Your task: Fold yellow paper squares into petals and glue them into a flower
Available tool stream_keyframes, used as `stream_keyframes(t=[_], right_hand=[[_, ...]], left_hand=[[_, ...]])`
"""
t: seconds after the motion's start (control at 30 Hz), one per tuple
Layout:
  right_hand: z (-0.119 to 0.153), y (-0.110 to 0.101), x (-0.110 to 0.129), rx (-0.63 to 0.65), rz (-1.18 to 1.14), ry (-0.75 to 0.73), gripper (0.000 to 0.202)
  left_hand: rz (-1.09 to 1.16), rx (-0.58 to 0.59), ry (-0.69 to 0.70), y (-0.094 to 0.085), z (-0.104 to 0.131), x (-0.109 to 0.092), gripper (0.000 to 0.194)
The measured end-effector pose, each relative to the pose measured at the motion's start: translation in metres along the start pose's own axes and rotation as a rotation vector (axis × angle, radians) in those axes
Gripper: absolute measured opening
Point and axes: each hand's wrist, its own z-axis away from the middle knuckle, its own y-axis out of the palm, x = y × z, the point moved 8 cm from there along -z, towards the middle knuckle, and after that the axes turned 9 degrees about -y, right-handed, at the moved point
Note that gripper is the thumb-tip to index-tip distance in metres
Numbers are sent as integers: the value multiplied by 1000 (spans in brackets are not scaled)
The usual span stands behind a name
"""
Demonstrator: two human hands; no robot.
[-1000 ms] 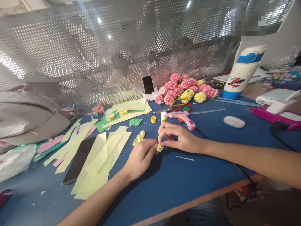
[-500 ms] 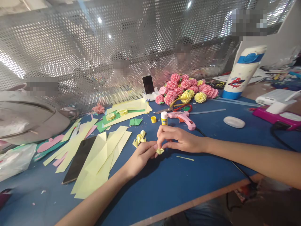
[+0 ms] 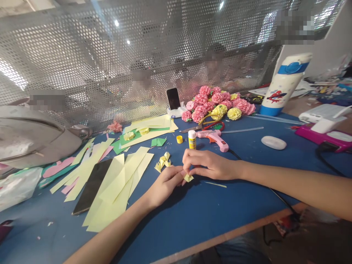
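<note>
Between my two hands is a small folded piece of yellow paper (image 3: 188,178), held just above the blue tabletop. My left hand (image 3: 168,180) pinches it from the left with thumb and fingers. From the right, the closed fingertips of my right hand (image 3: 202,164) press on the same piece, partly covering it. Several folded yellow paper pieces (image 3: 163,161) lie in a cluster just beyond my left hand. A glue stick (image 3: 191,140) stands upright behind my right hand, its yellow cap (image 3: 179,139) off to the left. A thin yellow paper strip (image 3: 216,184) lies to the right.
Yellow paper sheets (image 3: 121,187) and a dark phone (image 3: 92,187) lie at left. Behind are scissors (image 3: 192,128), a pink glue gun (image 3: 217,139) with a trailing cord, and pink and yellow paper flowers (image 3: 211,102). A bottle (image 3: 286,84) stands at far right, before a perforated metal screen (image 3: 110,66).
My hands and the yellow paper piece have shifted very slightly; my right hand sits a little lower, showing more of the glue stick. Nothing was let go.
</note>
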Motion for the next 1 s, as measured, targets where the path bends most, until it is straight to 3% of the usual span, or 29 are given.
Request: stream_keyframes(t=[0.3, 0.57, 0.77, 0.9, 1.0], right_hand=[[2, 1, -1, 22, 68, 84, 6], [2, 5, -13, -22, -113, 258, 13], [2, 8, -15, -46, -182, 285, 15], [3, -6, -15, -202, -104, 255, 14], [11, -35, -18, -477, 43, 245, 16]], left_hand=[[-94, -53, -22, -2, -1, 7, 31], [-176, -63, 44, 1, 1, -5, 29], [-165, -63, 97, 2, 1, -11, 28], [-99, -106, 126, -2, 4, -14, 28], [-37, -155, 162, -6, 6, -19, 28]])
